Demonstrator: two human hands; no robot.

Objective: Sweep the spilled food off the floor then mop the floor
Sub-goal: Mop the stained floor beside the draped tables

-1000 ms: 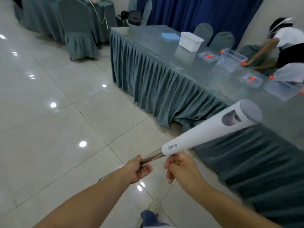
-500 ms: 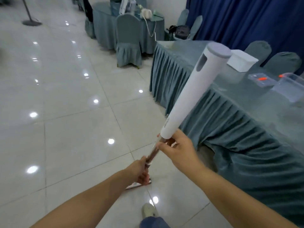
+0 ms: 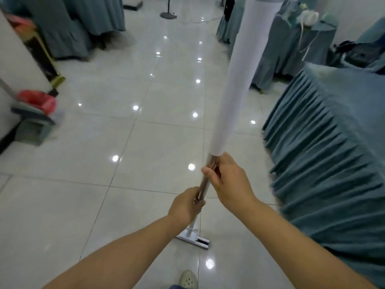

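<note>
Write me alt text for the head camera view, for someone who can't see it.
Two bare hands, left hand below right hand, grip the metal pole of a white flat mop whose head rests on glossy pale floor tiles. A teal skirted table stands right; a red dustpan sits far left.

Both hands grip the mop (image 3: pixel 239 84) pole: left hand (image 3: pixel 186 206) low on the metal shaft, right hand (image 3: pixel 228 182) just above it, right under the white sleeve. Flat mop head (image 3: pixel 192 238) sits on the tiled floor (image 3: pixel 104 184). Teal-skirted table (image 3: pixel 333 153) to the right; red dustpan (image 3: pixel 37 101) far left by the wall.
</note>
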